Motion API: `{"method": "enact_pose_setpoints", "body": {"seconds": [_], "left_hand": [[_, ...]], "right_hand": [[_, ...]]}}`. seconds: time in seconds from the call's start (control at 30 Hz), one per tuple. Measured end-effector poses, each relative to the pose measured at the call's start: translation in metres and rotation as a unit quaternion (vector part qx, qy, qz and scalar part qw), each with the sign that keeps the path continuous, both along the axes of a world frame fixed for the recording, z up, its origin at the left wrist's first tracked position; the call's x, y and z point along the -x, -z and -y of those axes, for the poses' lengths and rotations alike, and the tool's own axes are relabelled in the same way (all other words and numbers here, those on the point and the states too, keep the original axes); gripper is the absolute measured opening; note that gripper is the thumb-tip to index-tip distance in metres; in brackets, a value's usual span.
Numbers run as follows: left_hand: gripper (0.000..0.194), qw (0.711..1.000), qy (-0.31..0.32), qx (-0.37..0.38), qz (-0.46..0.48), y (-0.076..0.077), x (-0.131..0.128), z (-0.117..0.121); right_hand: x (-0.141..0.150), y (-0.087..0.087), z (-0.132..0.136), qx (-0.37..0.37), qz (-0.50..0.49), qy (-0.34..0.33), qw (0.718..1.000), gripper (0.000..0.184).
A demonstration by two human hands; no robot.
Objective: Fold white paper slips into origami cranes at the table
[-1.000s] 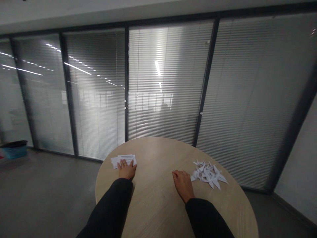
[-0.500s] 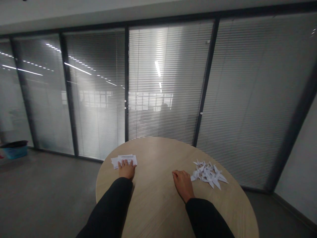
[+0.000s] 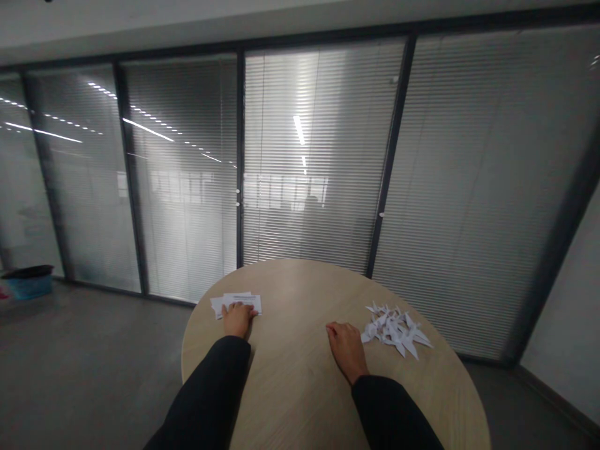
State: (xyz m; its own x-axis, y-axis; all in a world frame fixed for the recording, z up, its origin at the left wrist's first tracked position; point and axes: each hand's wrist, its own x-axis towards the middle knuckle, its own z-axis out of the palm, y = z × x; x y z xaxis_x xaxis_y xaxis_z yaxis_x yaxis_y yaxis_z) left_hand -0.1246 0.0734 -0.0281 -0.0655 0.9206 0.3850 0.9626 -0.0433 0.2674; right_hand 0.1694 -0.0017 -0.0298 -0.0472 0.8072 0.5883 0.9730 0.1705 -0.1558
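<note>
At the left of the table, my left hand (image 3: 238, 319) bends its fingers over a small stack of white paper sheets (image 3: 253, 301). Its thumb and forefinger draw close together at the right part of the top sheet, which bears printed lines. How firmly they pinch it is hard to see. My right hand (image 3: 345, 347) rests on the table in a loose fist, nothing showing in it. Just to its right lies a heap of folded white paper cranes (image 3: 394, 330), with pointed wings and tails sticking out.
The round wooden table (image 3: 290, 375) fills the lower middle. Behind it runs a glass partition with blinds (image 3: 319, 237) and dark frames. On the grey floor at the far left stands a blue tub (image 3: 29, 284) with a dark rim.
The fingers of my left hand have curled from a spread position on the paper, and the top sheet has slid slightly right. My right hand and the cranes have stayed put.
</note>
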Motion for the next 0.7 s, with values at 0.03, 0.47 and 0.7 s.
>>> {"method": "enact_pose_setpoints", "body": {"seconds": [0.03, 0.47, 0.7], "left_hand": [[0.032, 1.000, -0.002, -0.004, 0.002, -0.001, 0.000, 0.001], [0.036, 0.998, -0.026, -0.052, 0.021, 0.003, 0.002, -0.007], [0.038, 0.988, -0.030, -0.135, 0.066, -0.015, 0.003, 0.000]], "right_hand": [[0.000, 0.000, 0.000, 0.002, 0.001, 0.001, 1.000, 0.024], [-0.001, 0.000, -0.001, 0.008, 0.001, 0.000, 1.000, 0.024], [-0.002, 0.003, -0.003, -0.017, -0.016, -0.013, 1.000, 0.024]]}}
